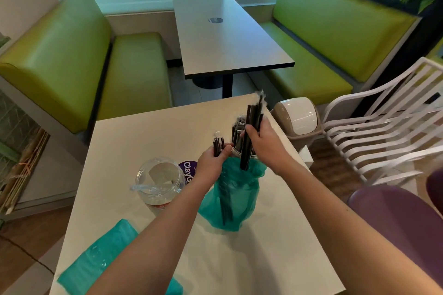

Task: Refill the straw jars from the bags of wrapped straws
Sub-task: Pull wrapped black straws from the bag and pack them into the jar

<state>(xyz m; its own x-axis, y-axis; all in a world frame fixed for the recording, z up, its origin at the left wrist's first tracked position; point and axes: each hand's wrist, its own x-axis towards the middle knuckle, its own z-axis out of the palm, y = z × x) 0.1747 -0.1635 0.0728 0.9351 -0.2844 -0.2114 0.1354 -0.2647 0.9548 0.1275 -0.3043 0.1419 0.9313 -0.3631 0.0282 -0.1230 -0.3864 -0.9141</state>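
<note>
From the head view we see our right hand [260, 141] with its grip closed around a bundle of black wrapped straws [253, 124], standing upright. Just beside it, our left hand [213, 163] pinches a few shorter straws [218, 146]. Below both grips, a teal bag [230, 201] stands on the surface [134, 132]; a clear jar [158, 178] sits left of the left grip.

head cam, wide-angle, looks fwd + down, close over table [167, 127].
</note>
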